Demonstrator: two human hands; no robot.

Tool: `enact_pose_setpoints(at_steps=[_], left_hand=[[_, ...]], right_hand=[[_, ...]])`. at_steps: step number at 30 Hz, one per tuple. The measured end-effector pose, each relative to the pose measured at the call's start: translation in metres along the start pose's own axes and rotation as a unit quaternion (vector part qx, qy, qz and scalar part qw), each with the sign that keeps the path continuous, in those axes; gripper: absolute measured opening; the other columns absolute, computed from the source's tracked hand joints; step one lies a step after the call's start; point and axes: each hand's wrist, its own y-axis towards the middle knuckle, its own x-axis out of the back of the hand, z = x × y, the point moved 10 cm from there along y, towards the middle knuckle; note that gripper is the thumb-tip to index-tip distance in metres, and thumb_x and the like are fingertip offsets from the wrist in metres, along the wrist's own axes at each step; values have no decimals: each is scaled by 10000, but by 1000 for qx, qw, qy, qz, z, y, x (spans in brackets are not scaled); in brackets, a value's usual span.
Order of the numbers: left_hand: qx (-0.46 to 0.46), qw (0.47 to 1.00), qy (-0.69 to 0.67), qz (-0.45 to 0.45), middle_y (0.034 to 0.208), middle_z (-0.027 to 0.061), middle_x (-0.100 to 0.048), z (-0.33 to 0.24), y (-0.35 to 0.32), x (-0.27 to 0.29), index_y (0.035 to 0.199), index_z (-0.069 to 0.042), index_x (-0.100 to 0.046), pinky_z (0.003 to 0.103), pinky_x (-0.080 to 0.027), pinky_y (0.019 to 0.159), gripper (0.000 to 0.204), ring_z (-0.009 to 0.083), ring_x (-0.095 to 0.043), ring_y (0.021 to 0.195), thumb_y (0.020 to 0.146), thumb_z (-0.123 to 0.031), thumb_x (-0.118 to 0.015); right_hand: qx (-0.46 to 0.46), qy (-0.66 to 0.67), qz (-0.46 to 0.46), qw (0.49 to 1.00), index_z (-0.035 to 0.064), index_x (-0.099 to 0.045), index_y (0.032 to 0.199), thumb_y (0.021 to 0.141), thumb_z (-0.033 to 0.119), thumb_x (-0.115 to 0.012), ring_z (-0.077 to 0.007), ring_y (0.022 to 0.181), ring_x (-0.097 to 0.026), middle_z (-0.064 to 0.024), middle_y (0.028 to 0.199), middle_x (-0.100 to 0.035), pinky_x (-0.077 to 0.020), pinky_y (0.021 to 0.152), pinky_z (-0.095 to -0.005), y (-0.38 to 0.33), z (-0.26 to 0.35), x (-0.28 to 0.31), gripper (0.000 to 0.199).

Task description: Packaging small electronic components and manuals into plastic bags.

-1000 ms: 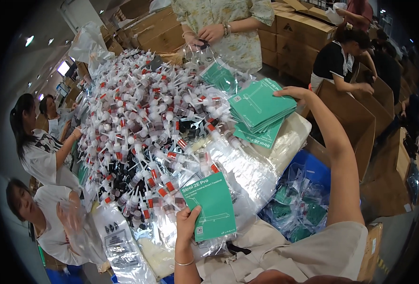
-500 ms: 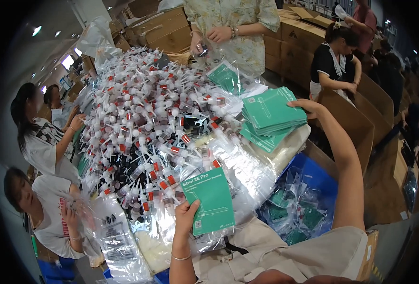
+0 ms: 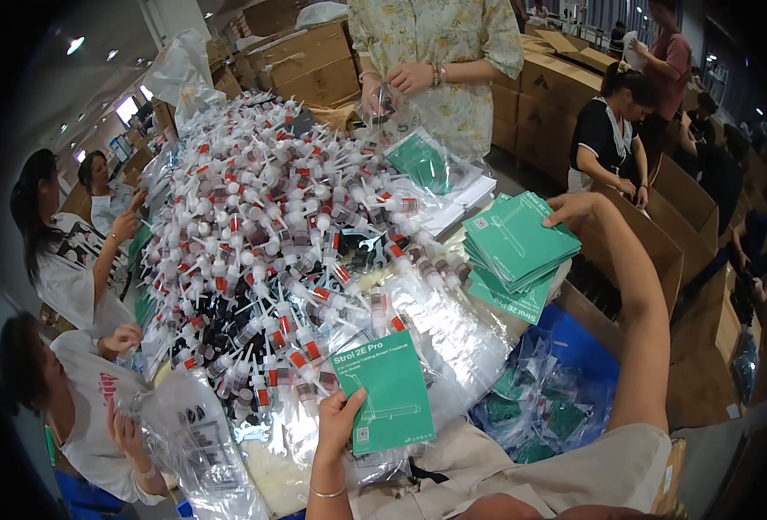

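My left hand [image 3: 338,419] pinches the lower left part of a single green booklet [image 3: 390,394], holding it upright with its printed cover showing. At the right, my right hand [image 3: 577,210] has its thumb and fingers closed on the upper corner of a stack of green booklets [image 3: 513,234]. The stack is fanned unevenly and lies on clear plastic bags [image 3: 440,316]. Left of both hands rises a big heap of small clear bottles [image 3: 262,199] with white nozzle tips and red labels. Small metal wrenches [image 3: 368,249] lie among the bottles.
A blue bin [image 3: 587,347] at the right holds bagged booklets [image 3: 531,407]. Across the table a person [image 3: 435,61] handles a small clear bag near another bagged booklet [image 3: 422,165]. Several people work along the left side. Cardboard boxes [image 3: 305,65] stand at the back and right.
The whole view has shifted slightly. The booklet in my left hand sits a little lower, and the stack with my right hand appears further right and lower. The near-left person has turned away.
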Motion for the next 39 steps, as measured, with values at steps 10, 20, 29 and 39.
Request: enact_pose_setpoints(at_steps=[10,20,29,39], left_hand=[[11,999,-31,20,809,-3,-636,2,2,2,962,25,-649,183,-437,591,162,29,-538,679,890,-96,-569],[22,998,-50,17,800,2,-638,4,2,4,936,28,-655,183,-441,585,148,36,-543,670,883,-86,-577],[25,998,-53,23,809,5,-642,5,1,4,966,27,-652,184,-449,590,156,35,-549,673,881,-82,-579],[17,998,-57,31,822,7,-645,5,1,4,987,22,-650,182,-452,594,166,37,-556,680,878,-87,-586]], right_hand=[[365,-512,-152,763,65,-664,815,770,209,-601,-294,805,-612,-108,841,-648,-468,700,-402,62,185,-89,163],[414,-530,-93,734,74,-630,723,739,218,-603,-302,774,-596,-99,797,-610,-464,663,-405,88,188,-115,147],[432,-550,-78,711,56,-610,715,770,195,-571,-310,750,-596,-114,803,-598,-470,666,-409,83,188,-121,154],[371,-659,-74,650,29,-565,701,775,154,-545,-314,720,-603,-132,801,-579,-489,671,-402,94,180,-131,147]])
